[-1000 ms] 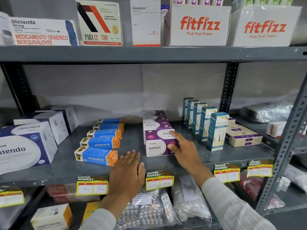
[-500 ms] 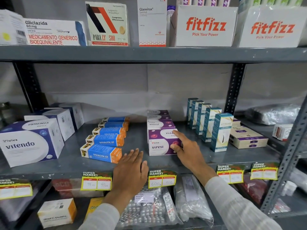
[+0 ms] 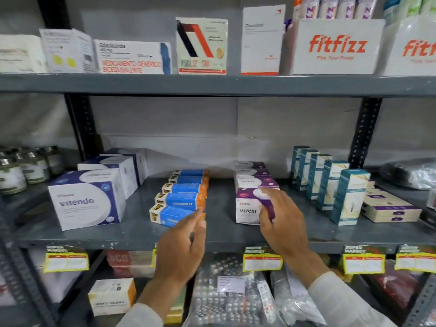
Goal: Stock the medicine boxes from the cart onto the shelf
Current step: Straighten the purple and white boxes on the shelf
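On the grey middle shelf [image 3: 219, 206] a row of blue-and-orange Vivalyn boxes [image 3: 181, 199] runs front to back. To its right stands a row of purple-and-white Virest boxes [image 3: 247, 208]. My left hand [image 3: 181, 249] reaches over the shelf's front edge, fingers straight and together, with the tips touching the orange end of the front Vivalyn box. My right hand [image 3: 280, 223] lies against the front Virest box, index finger on its top and the other fingers on its right side. Neither hand holds a box. The cart is out of view.
White-and-blue Vitendo boxes [image 3: 87, 201] stand at the left, jars [image 3: 14, 171] beyond them. Tall teal boxes [image 3: 349, 197] and flat cream boxes [image 3: 389, 208] fill the right. Fitfizz cartons [image 3: 335, 46] sit on the shelf above. Bags of blister packs [image 3: 224, 291] lie below, behind yellow price tags [image 3: 262, 260].
My left hand has risen from the shelf's front edge and moved up to the front Vivalyn box. My right hand stays on the front Virest box. The view has turned left.
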`<move>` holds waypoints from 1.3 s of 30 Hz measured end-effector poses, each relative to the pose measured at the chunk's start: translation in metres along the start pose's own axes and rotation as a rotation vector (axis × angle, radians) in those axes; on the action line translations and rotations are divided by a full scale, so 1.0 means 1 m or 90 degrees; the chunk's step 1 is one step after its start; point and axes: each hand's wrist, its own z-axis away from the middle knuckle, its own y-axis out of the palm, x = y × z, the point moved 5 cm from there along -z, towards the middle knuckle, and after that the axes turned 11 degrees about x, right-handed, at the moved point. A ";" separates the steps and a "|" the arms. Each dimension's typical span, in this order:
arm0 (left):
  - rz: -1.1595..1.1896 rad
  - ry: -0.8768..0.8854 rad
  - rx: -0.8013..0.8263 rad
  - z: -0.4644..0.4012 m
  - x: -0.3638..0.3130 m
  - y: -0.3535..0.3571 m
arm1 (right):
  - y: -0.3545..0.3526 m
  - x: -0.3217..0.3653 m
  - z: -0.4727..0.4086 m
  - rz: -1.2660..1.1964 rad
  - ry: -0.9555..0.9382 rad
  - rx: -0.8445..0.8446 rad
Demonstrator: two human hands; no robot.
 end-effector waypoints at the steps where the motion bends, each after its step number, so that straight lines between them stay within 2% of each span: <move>1: 0.002 -0.017 -0.029 0.004 0.014 -0.017 | 0.010 0.015 -0.001 0.054 -0.055 -0.009; 2: -0.002 -0.041 -0.053 0.007 0.031 -0.032 | 0.022 0.027 -0.002 0.116 -0.090 -0.014; 4: -0.045 -0.088 -0.071 0.011 0.066 -0.056 | 0.046 0.039 -0.007 0.204 -0.069 0.002; 8: -0.166 -0.094 -0.031 0.019 0.119 -0.079 | 0.072 0.040 -0.009 0.261 0.002 0.054; 11: -0.219 -0.105 -0.007 0.021 0.142 -0.084 | 0.069 0.033 -0.005 0.269 0.020 0.047; 13: -0.254 -0.083 0.012 0.020 0.149 -0.079 | 0.059 0.023 -0.003 0.220 0.059 0.029; 15: -0.281 -0.057 0.026 0.016 0.153 -0.072 | 0.049 0.005 -0.002 0.095 0.137 0.015; 18: -0.319 -0.049 0.046 0.009 0.156 -0.059 | 0.042 -0.020 -0.002 -0.048 0.224 0.061; 20: -0.335 -0.066 0.052 0.005 0.156 -0.053 | 0.043 -0.031 -0.004 -0.101 0.230 0.108; 23: -0.335 -0.082 0.053 0.004 0.156 -0.050 | 0.039 -0.044 -0.007 -0.181 0.216 0.120; 29: -0.331 -0.091 0.046 0.005 0.158 -0.050 | 0.024 -0.072 -0.013 -0.267 0.229 0.174; 39: -0.327 -0.099 0.036 0.005 0.156 -0.049 | 0.015 -0.090 -0.016 -0.231 0.230 0.242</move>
